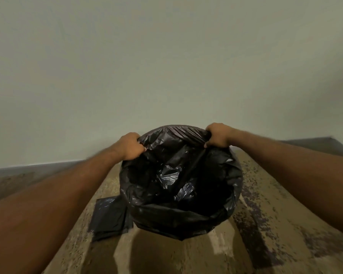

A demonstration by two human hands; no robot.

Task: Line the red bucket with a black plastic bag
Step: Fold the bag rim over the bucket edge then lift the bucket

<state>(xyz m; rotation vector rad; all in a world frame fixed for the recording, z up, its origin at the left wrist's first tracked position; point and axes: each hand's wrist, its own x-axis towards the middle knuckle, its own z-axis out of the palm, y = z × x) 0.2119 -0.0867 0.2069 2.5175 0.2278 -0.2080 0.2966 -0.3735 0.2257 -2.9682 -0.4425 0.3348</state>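
Black plastic bag [178, 180] spread open on carpet [275, 214] by wall, hiding bucket beneath. Left hand [130, 146] and right hand [218, 135] fisted on far hem. Risk: thin film tearing or near hem slipping inward if pulled unevenly.

Glossy crinkled black plastic bag [178, 175], mottled matt carpet [265, 224], smooth matt wall [166, 56]

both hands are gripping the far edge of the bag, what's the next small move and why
Probably pull the far edge down and outward over the rim. The left hand and right hand hold that edge bunched and raised, while the black bag already drapes over the near side.
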